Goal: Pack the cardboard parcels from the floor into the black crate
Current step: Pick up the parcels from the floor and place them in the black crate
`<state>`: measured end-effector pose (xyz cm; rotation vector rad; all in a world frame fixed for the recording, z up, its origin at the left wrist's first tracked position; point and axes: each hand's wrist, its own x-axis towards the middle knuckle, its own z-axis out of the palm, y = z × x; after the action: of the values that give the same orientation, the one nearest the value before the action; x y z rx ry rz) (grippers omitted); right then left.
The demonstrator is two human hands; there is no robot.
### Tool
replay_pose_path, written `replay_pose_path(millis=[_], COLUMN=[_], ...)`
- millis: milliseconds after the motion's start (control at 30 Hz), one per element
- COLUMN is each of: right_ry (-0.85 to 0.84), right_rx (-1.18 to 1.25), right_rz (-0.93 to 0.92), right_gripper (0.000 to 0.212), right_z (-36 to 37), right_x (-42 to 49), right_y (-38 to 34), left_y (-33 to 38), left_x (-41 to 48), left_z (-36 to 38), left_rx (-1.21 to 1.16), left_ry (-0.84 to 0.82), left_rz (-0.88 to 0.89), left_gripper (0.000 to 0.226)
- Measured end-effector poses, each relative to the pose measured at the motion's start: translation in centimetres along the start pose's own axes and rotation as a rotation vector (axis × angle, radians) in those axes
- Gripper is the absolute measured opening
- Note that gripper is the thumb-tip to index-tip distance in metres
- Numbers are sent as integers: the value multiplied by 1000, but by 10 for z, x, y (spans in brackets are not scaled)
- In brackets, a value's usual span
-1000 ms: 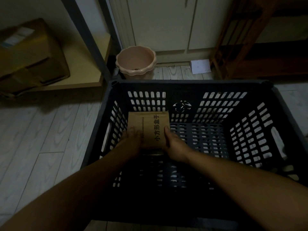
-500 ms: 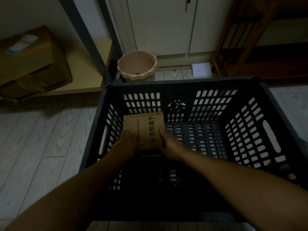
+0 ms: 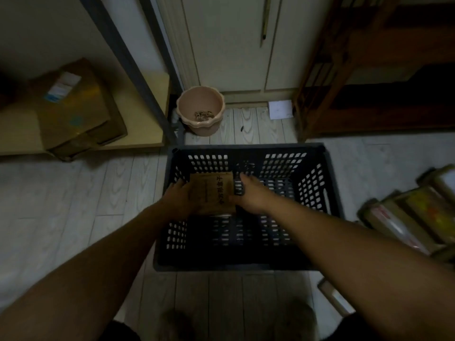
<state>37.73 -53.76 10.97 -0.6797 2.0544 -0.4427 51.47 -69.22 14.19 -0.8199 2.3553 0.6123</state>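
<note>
The black slatted crate (image 3: 330,193) stands on the pale wood floor in front of me. Inside it, at the far left corner, lies a small brown cardboard parcel (image 3: 213,190) with dark printed characters. My left hand (image 3: 178,196) lies against the parcel's left side, fingers along its edge. My right hand (image 3: 248,195) is at the parcel's right side, with straight fingers pointing toward the far wall of the crate. Both forearms reach down into the crate. More cardboard parcels (image 3: 413,215) wrapped in shiny tape lie in a heap on the floor to the right.
A pink plastic pot (image 3: 200,110) stands beyond the crate by a white cabinet door. A large cardboard box (image 3: 73,109) sits on a low shelf at the left, behind a grey metal post. A dark wooden rack (image 3: 344,77) stands at the right.
My head has risen and pulled back, so the crate looks smaller and the parcel heap at the right has come into view. Both hands have stayed at the parcel inside the crate.
</note>
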Motion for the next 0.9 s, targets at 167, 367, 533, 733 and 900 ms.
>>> replay_pose_path(millis=[167,367,533,733,900], right_ry=[-29,25,199,483,635], right_rx=[-58,-94,-178,-194,-238], right_rz=[-9,-51,-90,-145,-57], right_gripper=[81,80,78,75,75], right_z=[-106,-192,-220,-226,-236], right_x=[-151,-308,-413,-541,-658], right_y=[-76,-141,-151,-127,-81], left_y=[60,120,155,224,304], left_x=[-149,-305,-391,-462,-528], left_z=[-108,-200,-230,-245,-231], left_rx=[-116,-161,-201,-128,-108], left_ry=[0,57,172,270,213], left_rz=[-18,-63,-20,216,446], left_gripper=[67,68,71,81,79])
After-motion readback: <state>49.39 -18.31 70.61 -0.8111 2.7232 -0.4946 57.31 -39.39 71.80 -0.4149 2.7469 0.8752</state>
